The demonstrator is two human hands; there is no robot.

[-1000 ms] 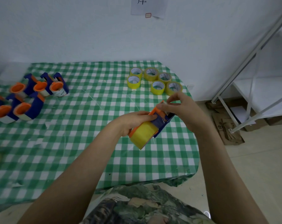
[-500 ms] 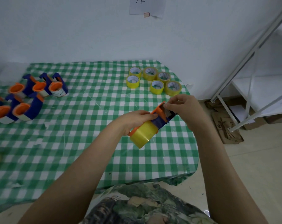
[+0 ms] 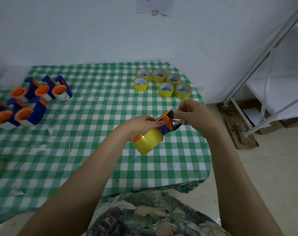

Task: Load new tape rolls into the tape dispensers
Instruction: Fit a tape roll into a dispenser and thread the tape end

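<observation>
Several blue-and-orange dispensers [image 3: 41, 92] huddle in two rows at the far left of a table covered in green check cloth [image 3: 93, 133], some touching their neighbours. Scraps of white paper [image 3: 50, 130] lie on the cloth near them.

At centre the person's left hand [image 3: 141, 124] grips the loaded dispenser [image 3: 166, 124], its fingers curled over the blue body. The loaded dispenser is held tilted in the air above the right half of the table. A yellow roll [image 3: 148, 141] sits on its orange hub at the lower, nearer end, just below the left hand.

At the dispenser's upper end, thumb and fingertips of the right hand [image 3: 196, 114] pinch the clear tape end [image 3: 177, 121], the other fingers curled in loosely. Whether the tape end touches the cutter cannot be told.

Behind the hands, six yellow rolls [image 3: 166, 89] lie flat in a tight cluster near the table's far right corner, well apart from the dispensers.

A sheet of paper [image 3: 153, 5] hangs on the white wall above. On the floor to the right lies flattened cardboard [image 3: 240, 133] at the foot of a white metal shelf [image 3: 264, 53].
</observation>
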